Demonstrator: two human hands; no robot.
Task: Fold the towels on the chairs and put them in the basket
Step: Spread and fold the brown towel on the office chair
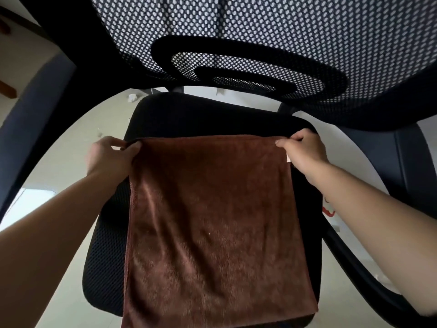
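Now both hands are out over the chair seat, each pinching a far corner of the towel. The left hand (111, 150) has its thumb and fingers closed on the far left corner, just past the seat's left edge. The right hand (301, 150) nips the far right corner between thumb and fingers, with a small pale label showing at the towel's edge just beside it. Between the two hands the far edge of the brown towel (212, 221) runs straight and taut. From there the towel lies spread flat over the black seat (208, 114), with soft creases across it, and its near edge hangs over the seat's front. The far part of the seat is bare. Beyond it rises the chair's black mesh backrest (260, 31), dotted with light through its holes. A dark armrest (35, 102) curves along the left and another (406, 162) on the right. Pale floor (66, 162) shows around the chair.
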